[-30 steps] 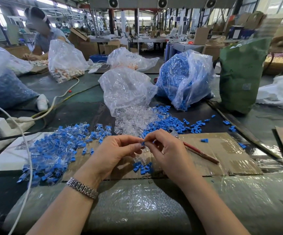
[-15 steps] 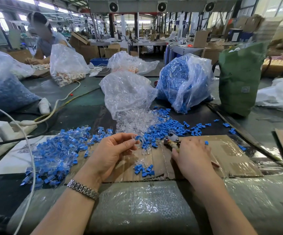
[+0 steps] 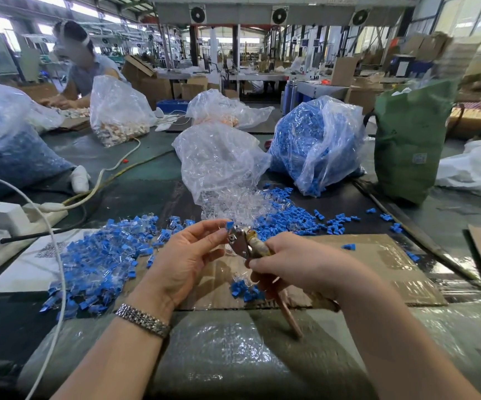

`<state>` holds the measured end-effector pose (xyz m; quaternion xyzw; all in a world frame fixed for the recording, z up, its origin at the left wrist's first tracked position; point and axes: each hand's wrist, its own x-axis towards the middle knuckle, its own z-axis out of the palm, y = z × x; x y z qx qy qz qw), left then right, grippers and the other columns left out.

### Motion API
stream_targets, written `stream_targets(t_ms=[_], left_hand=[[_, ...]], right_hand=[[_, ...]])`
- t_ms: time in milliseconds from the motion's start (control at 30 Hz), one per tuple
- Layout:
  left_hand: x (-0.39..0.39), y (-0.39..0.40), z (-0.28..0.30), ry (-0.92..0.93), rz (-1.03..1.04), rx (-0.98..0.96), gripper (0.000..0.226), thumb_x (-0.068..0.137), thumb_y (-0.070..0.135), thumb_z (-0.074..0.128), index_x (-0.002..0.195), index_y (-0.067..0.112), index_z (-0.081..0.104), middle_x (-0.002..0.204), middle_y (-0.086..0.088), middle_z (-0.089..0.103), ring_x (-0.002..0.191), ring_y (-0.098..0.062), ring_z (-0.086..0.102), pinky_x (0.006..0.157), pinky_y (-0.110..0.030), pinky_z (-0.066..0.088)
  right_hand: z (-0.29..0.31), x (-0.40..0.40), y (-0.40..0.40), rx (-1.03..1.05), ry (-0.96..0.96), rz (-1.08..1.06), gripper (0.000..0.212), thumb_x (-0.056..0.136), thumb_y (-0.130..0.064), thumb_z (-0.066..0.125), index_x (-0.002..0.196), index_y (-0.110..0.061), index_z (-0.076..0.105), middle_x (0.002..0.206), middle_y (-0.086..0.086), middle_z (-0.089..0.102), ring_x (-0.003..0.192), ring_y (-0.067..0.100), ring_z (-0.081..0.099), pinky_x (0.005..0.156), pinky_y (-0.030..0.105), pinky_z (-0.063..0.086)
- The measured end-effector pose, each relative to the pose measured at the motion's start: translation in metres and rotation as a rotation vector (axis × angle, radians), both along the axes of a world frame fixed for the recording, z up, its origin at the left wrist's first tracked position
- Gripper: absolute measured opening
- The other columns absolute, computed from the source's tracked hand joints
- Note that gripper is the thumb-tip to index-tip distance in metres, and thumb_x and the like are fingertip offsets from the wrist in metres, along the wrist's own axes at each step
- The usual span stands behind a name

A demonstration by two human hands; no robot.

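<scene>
Factory counter (image 3: 135, 194), blue parts (image 3: 288, 220) scattered.
Left hand (image 3: 187, 255) pinches a blue cap (image 3: 229, 225); right hand (image 3: 299, 261) grips pliers (image 3: 243, 243), seemingly touching it.

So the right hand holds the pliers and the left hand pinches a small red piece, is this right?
Not quite: the piece is blue, not red. The head view shows the left hand pinching the small blue piece while the right hand holds the pliers.

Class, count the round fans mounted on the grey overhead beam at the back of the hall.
3, along the grey beam: left fan, middle fan, right fan. Any farther back are too small to tell.
</scene>
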<state>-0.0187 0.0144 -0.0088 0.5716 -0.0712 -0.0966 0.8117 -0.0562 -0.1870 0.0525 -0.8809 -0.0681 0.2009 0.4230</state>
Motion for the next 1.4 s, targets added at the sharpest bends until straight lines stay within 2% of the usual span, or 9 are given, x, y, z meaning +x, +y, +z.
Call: stream_targets(t_ms=[100, 233, 400, 800, 933, 1100, 1200, 1300, 1400], left_hand=[[0.001, -0.001, 0.0, -0.001, 0.001, -0.009, 0.03, 0.075, 0.019, 0.079, 0.105, 0.017, 0.08, 0.114, -0.014, 0.074, 0.102, -0.024, 0.067, 0.096, -0.044, 0.053], [-0.001, -0.006, 0.001, -0.063, 0.029, 0.076, 0.025, 0.075, 0.019, 0.077, 0.1, 0.02, 0.081, 0.104, -0.008, 0.078, 0.083, -0.013, 0.068, 0.072, -0.022, 0.059], [-0.005, -0.003, 0.002, -0.105, 0.032, 0.179, 0.025, 0.078, 0.023, 0.077, 0.103, 0.021, 0.08, 0.101, -0.016, 0.077, 0.077, -0.014, 0.067, 0.065, -0.024, 0.06], [-0.01, -0.005, 0.003, -0.143, 0.125, 0.305, 0.024, 0.074, 0.026, 0.076, 0.097, 0.027, 0.082, 0.098, -0.011, 0.078, 0.086, -0.018, 0.067, 0.073, -0.027, 0.06], [-0.011, -0.005, 0.006, -0.129, 0.119, 0.319, 0.023, 0.076, 0.026, 0.075, 0.098, 0.027, 0.081, 0.099, -0.009, 0.078, 0.09, -0.024, 0.069, 0.083, -0.038, 0.06], [-0.011, -0.003, 0.007, -0.175, 0.156, 0.321, 0.016, 0.083, 0.02, 0.076, 0.099, 0.021, 0.078, 0.099, -0.005, 0.077, 0.09, -0.017, 0.07, 0.082, -0.031, 0.057], [-0.007, -0.001, 0.002, -0.276, 0.442, 0.632, 0.012, 0.092, 0.012, 0.071, 0.098, 0.022, 0.072, 0.094, 0.003, 0.073, 0.084, -0.002, 0.066, 0.072, -0.013, 0.052], [-0.002, 0.004, -0.001, -0.355, 0.765, 0.962, 0.021, 0.09, 0.003, 0.065, 0.104, 0.019, 0.068, 0.106, 0.0, 0.061, 0.096, -0.012, 0.057, 0.077, -0.016, 0.04], [-0.002, 0.001, -0.002, -0.469, 0.716, 1.063, 0.022, 0.09, 0.003, 0.064, 0.106, 0.017, 0.068, 0.105, 0.002, 0.055, 0.101, -0.015, 0.055, 0.083, -0.02, 0.037]], right_hand=[[0.001, -0.003, 0.003, 0.014, 0.005, 0.001, 0.019, 0.1, -0.019, 0.059, 0.083, -0.012, 0.061, 0.085, 0.01, 0.072, 0.069, 0.016, 0.068, 0.086, 0.046, 0.06], [0.0, -0.006, 0.004, 0.008, -0.019, -0.006, 0.02, 0.1, -0.019, 0.057, 0.083, -0.011, 0.058, 0.085, 0.013, 0.07, 0.075, 0.023, 0.068, 0.088, 0.053, 0.058], [-0.002, -0.006, 0.004, 0.009, -0.004, -0.022, 0.022, 0.102, -0.025, 0.055, 0.084, -0.011, 0.058, 0.082, 0.012, 0.071, 0.072, 0.022, 0.07, 0.085, 0.05, 0.06], [-0.011, -0.01, 0.017, -0.083, -0.05, -0.064, 0.05, 0.102, -0.052, 0.046, 0.079, -0.01, 0.058, 0.065, 0.004, 0.062, 0.054, 0.022, 0.06, 0.068, 0.04, 0.056], [-0.01, -0.012, 0.015, -0.026, -0.027, -0.065, 0.046, 0.103, -0.05, 0.047, 0.084, -0.01, 0.058, 0.071, 0.007, 0.065, 0.058, 0.024, 0.064, 0.066, 0.037, 0.055], [-0.005, -0.005, -0.007, 0.026, 0.035, -0.091, 0.048, 0.099, -0.053, 0.051, 0.098, -0.007, 0.063, 0.071, 0.002, 0.07, 0.067, 0.023, 0.073, 0.074, 0.04, 0.063], [-0.01, 0.005, -0.026, -0.132, -0.079, -0.264, 0.038, 0.099, -0.051, 0.053, 0.086, -0.016, 0.057, 0.07, -0.002, 0.063, 0.06, 0.016, 0.06, 0.06, 0.032, 0.052], [-0.021, 0.015, -0.039, -0.461, -0.25, -0.38, 0.036, 0.097, -0.052, 0.056, 0.082, -0.019, 0.05, 0.079, 0.0, 0.062, 0.069, 0.016, 0.056, 0.056, 0.032, 0.038], [-0.03, 0.017, -0.04, -0.668, -0.277, -0.388, 0.038, 0.096, -0.054, 0.057, 0.095, -0.016, 0.051, 0.101, 0.005, 0.06, 0.079, 0.018, 0.053, 0.065, 0.035, 0.041]])
